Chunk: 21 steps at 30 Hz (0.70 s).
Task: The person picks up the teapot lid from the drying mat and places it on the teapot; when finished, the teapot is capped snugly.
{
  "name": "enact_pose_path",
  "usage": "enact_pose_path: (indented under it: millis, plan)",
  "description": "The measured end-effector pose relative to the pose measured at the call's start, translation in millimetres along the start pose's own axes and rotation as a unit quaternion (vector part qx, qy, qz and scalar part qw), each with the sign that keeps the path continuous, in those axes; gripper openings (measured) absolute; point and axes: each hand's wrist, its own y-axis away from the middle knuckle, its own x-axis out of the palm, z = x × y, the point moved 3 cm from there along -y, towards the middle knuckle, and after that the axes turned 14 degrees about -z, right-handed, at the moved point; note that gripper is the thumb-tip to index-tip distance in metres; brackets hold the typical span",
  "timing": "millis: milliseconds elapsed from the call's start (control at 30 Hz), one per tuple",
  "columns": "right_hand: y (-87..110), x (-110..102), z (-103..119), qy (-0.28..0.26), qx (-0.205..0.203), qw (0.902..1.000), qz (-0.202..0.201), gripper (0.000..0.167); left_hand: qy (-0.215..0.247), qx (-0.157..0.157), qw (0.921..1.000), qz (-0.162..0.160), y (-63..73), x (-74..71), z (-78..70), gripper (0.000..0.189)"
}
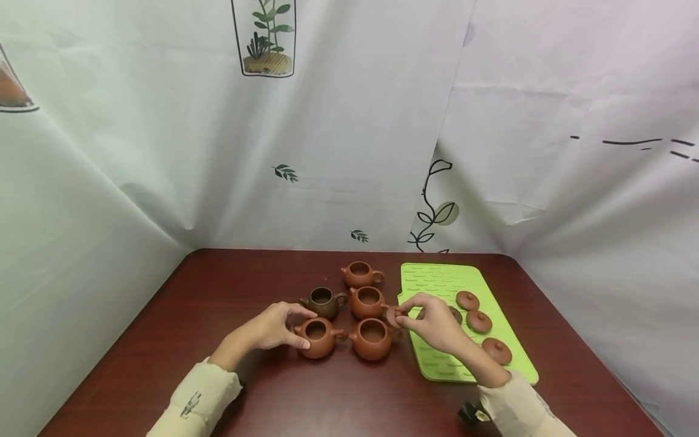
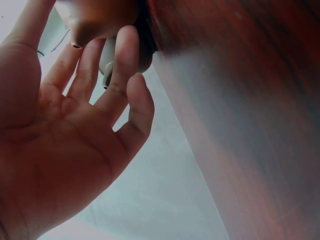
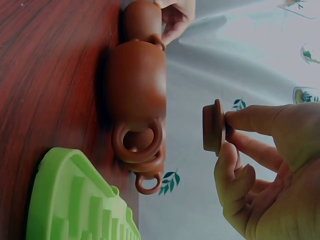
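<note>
A brown clay teapot lid (image 1: 394, 317) is pinched at its knob by my right hand (image 1: 437, 325); the right wrist view shows the lid (image 3: 213, 127) raised, its underside toward the teapots. Close beside it is the front right reddish-brown teapot (image 1: 372, 340), lidless. My left hand (image 1: 275, 328) holds the front left teapot (image 1: 319, 338) on its spout side, thumb at the front and forefinger at the back. In the left wrist view its spout (image 2: 76, 41) points toward the palm. Behind stand a dark teapot (image 1: 323, 303) and two more reddish-brown ones, all lidless.
On the right lies a light green ridged mat (image 1: 437, 279) with several brown lids (image 1: 479, 321) and a darker lid (image 1: 455, 314) partly behind the right hand. Everything rests on a dark red wooden table (image 1: 262, 394). White printed cloth (image 1: 349, 121) hangs around it.
</note>
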Motion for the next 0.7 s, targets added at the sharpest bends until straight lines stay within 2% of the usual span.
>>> enact_pose_path:
  millis: [700]
  plan:
    - [-8.5,14.8,11.2,-0.024,-0.017,0.9994,0.02,0.012,-0.006,-0.01,0.9999,-0.003,1.2,1.2,1.6,0.059]
